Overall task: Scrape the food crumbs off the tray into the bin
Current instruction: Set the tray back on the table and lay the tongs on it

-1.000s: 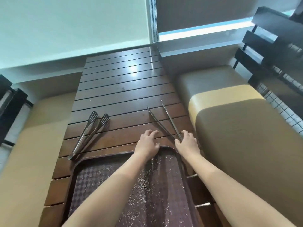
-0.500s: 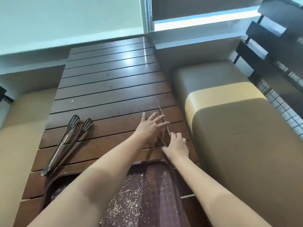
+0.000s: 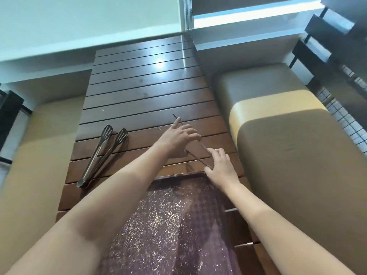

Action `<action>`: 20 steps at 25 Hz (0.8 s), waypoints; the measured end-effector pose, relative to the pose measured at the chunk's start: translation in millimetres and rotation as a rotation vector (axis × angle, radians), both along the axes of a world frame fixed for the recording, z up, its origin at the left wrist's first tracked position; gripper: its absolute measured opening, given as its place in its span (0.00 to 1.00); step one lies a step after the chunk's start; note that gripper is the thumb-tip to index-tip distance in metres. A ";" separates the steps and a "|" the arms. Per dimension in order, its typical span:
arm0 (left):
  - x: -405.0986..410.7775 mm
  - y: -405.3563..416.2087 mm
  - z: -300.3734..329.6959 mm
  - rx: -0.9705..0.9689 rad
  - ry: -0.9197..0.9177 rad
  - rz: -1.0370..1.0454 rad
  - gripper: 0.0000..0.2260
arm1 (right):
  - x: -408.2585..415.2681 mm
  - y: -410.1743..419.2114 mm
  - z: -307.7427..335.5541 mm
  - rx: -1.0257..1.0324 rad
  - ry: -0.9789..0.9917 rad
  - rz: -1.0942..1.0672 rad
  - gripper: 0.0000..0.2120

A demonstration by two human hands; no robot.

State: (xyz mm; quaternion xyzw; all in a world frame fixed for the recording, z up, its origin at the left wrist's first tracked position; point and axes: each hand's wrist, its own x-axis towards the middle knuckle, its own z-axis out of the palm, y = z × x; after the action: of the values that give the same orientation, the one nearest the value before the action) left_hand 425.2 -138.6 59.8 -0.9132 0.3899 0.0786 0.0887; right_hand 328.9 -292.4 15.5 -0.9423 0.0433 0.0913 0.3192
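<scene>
A dark purple checkered tray [image 3: 174,225] lies on the near end of the slatted wooden table [image 3: 147,92], sprinkled with pale crumbs [image 3: 156,215]. Just beyond its far edge, thin metal tongs [image 3: 200,147] are lifted slightly off the slats. My left hand [image 3: 178,138] grips their middle, with the index finger stretched toward the tips. My right hand [image 3: 221,165] pinches their near hinge end. No bin is in view.
A second pair of slotted steel tongs [image 3: 103,153] lies on the table's left side. A tan and yellow padded bench [image 3: 288,147] runs along the right, another tan bench [image 3: 33,155] along the left. Dark slatted chair backs [image 3: 337,46] stand at the far right.
Both hands left the tray's far rim and reached forward to the thin tongs. My left hand has closed round them, my right pinches their near end, and they have risen off the table.
</scene>
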 end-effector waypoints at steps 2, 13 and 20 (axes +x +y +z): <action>-26.9 20.4 11.0 -0.021 0.033 0.029 0.27 | -26.4 15.4 6.4 0.020 0.004 0.044 0.26; -166.9 63.1 -30.5 0.001 0.282 0.001 0.28 | -178.7 54.3 -20.2 -0.133 0.168 0.104 0.26; -173.6 55.7 -50.4 0.008 0.282 -0.030 0.31 | -185.5 48.9 -25.8 -0.282 0.186 0.123 0.26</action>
State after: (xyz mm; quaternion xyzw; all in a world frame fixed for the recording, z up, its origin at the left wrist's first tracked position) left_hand 251.6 -83.0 9.4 -0.8869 0.4117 0.2064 0.0379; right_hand 143.4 -243.5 -10.3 -0.9661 0.0274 0.1905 0.1721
